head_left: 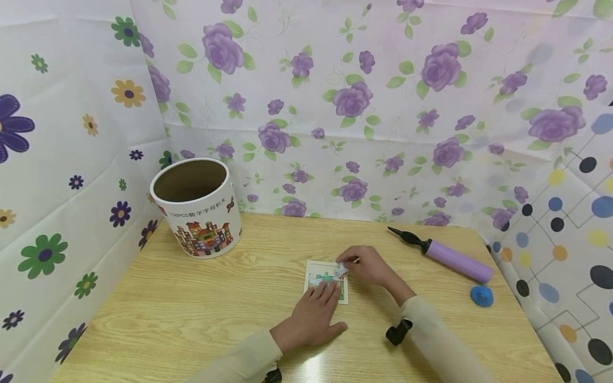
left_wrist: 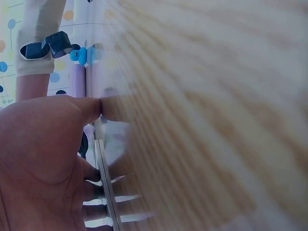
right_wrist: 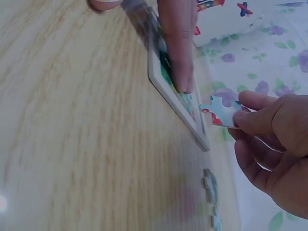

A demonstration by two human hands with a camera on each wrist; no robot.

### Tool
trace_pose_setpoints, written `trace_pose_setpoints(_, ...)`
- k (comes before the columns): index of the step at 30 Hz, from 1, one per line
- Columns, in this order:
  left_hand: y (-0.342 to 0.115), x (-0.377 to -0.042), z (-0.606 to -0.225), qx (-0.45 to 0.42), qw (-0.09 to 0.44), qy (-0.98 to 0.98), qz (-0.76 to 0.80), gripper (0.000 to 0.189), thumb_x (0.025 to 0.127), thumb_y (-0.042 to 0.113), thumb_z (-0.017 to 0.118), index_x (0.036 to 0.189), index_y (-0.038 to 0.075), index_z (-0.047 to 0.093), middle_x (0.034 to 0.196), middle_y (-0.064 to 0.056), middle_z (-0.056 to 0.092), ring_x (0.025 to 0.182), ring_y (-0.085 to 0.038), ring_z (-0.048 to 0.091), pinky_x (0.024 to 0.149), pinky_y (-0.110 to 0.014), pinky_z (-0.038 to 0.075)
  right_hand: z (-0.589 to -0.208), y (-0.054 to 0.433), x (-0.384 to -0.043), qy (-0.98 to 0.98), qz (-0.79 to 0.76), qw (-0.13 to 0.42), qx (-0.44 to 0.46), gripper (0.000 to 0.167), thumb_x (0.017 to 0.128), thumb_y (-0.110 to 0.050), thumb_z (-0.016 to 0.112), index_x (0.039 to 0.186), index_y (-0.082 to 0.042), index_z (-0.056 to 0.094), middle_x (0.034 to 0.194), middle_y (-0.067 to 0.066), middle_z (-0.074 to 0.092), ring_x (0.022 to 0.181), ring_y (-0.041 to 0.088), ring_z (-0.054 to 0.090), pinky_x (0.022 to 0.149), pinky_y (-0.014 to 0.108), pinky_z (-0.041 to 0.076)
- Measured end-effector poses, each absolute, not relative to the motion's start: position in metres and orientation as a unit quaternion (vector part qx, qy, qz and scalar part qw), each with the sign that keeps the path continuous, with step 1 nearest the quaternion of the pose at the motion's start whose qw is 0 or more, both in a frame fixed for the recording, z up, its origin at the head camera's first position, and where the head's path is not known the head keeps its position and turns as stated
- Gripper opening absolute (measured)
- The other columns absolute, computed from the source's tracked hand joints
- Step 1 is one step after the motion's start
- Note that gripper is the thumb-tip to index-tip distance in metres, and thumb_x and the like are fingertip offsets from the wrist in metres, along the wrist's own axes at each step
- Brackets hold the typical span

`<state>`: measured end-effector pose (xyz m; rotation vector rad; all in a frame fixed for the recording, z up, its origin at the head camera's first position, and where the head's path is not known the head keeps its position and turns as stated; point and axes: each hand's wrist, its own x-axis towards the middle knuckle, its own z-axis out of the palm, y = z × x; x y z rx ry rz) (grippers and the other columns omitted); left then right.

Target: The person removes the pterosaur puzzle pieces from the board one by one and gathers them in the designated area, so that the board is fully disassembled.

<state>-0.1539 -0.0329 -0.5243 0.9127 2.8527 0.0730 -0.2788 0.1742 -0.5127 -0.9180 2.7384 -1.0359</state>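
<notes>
A small framed jigsaw puzzle (head_left: 318, 263) with a pale border lies flat on the table, a green shape visible in its picture. My left hand (head_left: 313, 316) rests its straight fingertips on the lower part of the puzzle, thumb spread to the side. At the puzzle's upper right corner, my right hand (head_left: 367, 266) pinches a jigsaw piece (right_wrist: 222, 111) between thumb and fingers. That piece is light blue with red patches, and the right wrist view shows it held just above the frame's edge. More loose pieces (right_wrist: 211, 192) lie on the table beside the puzzle.
A white printed bucket (head_left: 206, 223) stands at the back left. Toward the right lie a purple hand pump (head_left: 457, 259) with a black nozzle and a small blue disc-shaped object (head_left: 481, 296). Patterned cloths surround the wooden table (head_left: 191, 314) at the back and sides.
</notes>
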Motion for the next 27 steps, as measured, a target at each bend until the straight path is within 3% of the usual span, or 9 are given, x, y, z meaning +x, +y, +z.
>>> trace_pose_setpoints(4, -0.032, -0.154, -0.523, 0.304, 0.072, 0.95, 0.021, 0.083, 0.103, 0.063, 0.041, 0.162, 0.008, 0.026, 0.169, -0.01, 0.024, 0.155, -0.029, 0.024, 0.12, -0.047, 0.031, -0.509, 0.188, -0.275, 0.899, -0.335, 0.033, -0.281, 0.021, 0.097, -0.006, 0.07, 0.115, -0.011, 0.078, 0.108, 0.002, 0.076, 0.094, 0.015, 0.07, 0.081, 0.035, 0.059)
trace_pose_setpoints(15, -0.034, -0.154, -0.525, 0.312, 0.074, 0.947, 0.033, 0.082, 0.104, 0.062, 0.039, 0.162, 0.005, 0.025, 0.169, -0.013, 0.023, 0.155, -0.032, 0.024, 0.12, -0.049, 0.03, -0.509, 0.237, -0.268, 0.912, -0.329, 0.007, -0.247, 0.019, 0.095, -0.006, 0.071, 0.11, -0.014, 0.08, 0.104, 0.002, 0.075, 0.087, 0.015, 0.07, 0.073, 0.033, 0.058)
trace_pose_setpoints(27, -0.033, -0.153, -0.522, 0.308, 0.074, 0.948, 0.022, 0.081, 0.104, 0.062, 0.038, 0.163, 0.007, 0.025, 0.169, -0.011, 0.021, 0.155, -0.03, 0.023, 0.121, -0.047, 0.029, -0.507, 0.288, -0.268, 0.926, -0.312, 0.008, -0.213, 0.02, 0.097, -0.005, 0.069, 0.114, -0.007, 0.079, 0.109, 0.011, 0.075, 0.086, 0.02, 0.071, 0.071, 0.037, 0.058)
